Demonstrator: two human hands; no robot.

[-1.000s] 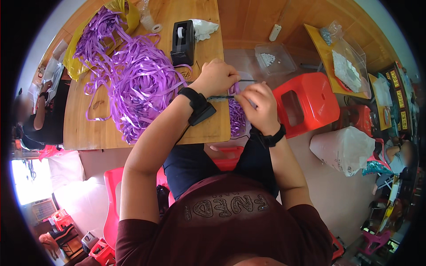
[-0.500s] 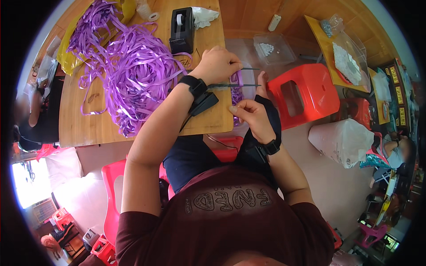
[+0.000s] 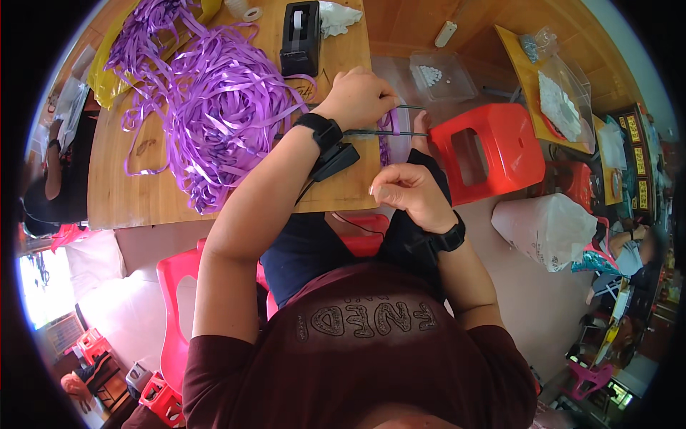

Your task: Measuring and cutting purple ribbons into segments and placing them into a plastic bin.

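Observation:
Two thin dark rods (image 3: 368,132) stick out past the right edge of the wooden table, with a band of purple ribbon (image 3: 396,121) looped across them. My left hand (image 3: 359,96) reaches over the rods, its fingers closed in a pinch on the ribbon at their near side. Lower down, off the table's corner, my right hand (image 3: 416,196) is closed with thumb and forefinger together; whatever sits at the fingertips is too small to make out. A big tangled heap of purple ribbon (image 3: 225,107) covers the table left of my left forearm.
A black tape dispenser (image 3: 300,43) and crumpled white plastic (image 3: 339,18) lie at the table's (image 3: 143,204) far side. Beside my right hand stands a red stool (image 3: 514,150). A clear tub (image 3: 457,79) holds small white pieces. A white sack (image 3: 543,229) is further right.
My right hand has drawn back toward me, away from the ribbon hanging below the rods. The left hand stays at the rods. The whole view has shifted slightly.

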